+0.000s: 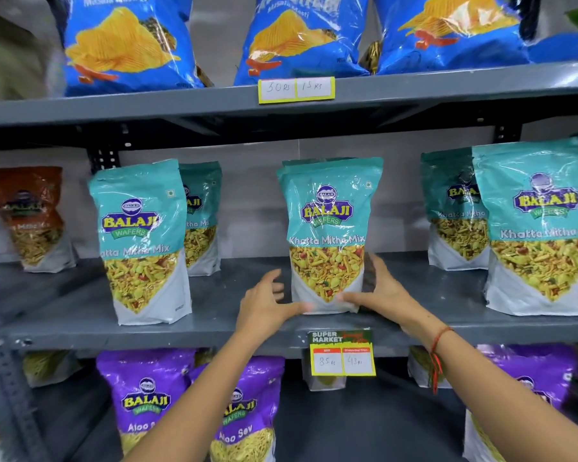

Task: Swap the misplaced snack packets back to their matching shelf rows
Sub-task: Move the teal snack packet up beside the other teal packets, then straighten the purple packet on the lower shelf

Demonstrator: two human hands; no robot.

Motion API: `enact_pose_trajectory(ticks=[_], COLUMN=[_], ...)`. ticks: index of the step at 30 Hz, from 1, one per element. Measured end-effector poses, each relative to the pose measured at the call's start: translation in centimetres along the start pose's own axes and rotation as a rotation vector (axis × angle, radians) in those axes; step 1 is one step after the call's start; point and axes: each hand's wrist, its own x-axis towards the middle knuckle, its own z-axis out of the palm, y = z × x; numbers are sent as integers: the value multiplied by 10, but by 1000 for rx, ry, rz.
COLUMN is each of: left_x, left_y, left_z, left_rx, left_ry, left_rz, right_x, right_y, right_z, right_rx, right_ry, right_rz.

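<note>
A teal Khatta Mitha Mix packet [327,235] stands upright at the middle of the grey middle shelf [247,321]. My left hand [267,303] is at its lower left corner, thumb touching the base and fingers spread. My right hand [381,291] cups its lower right side, thumb across the front bottom edge. More teal packets stand at the left [141,241] and right [534,228] of the same row. An orange-brown packet [30,218] stands at the far left of that row. Purple Aloo Sev packets [147,398] fill the shelf below.
Blue wafer bags [127,45] line the top shelf above a yellow price label [296,89]. A supermarket price tag [342,353] hangs from the middle shelf's front edge. A perforated grey upright [0,378] runs down the left.
</note>
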Motion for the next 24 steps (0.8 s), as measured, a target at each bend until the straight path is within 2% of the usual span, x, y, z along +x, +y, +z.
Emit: enact_pose_trajectory(ticks=[3,6,10,13,16,19,24], left_x=[-20,-45,-75,-98,-118,-133,-142], left_y=[4,2,-25,-60,-115,-175,-250], left_z=[-14,-30,-46,-51,-46,-33,-5], left_rx=[-79,-139,-183,-190,-150,-76,35], left_ry=[92,203,317,417,425,287,-10], left_rz=[21,56,58,6,-117,-280,-516], right_x=[-20,-48,-87,-117,-133,-132,-107], right_y=[-17,-38,-54,-45,-9,45,139], right_z=[9,24,60,97,136,174,229], right_rx=[36,124,145,35,-19,-7,-38], right_ry=[232,436,490,418,230,67,-256], right_rz=[-30,-171,-350,-452,-416,-214,263])
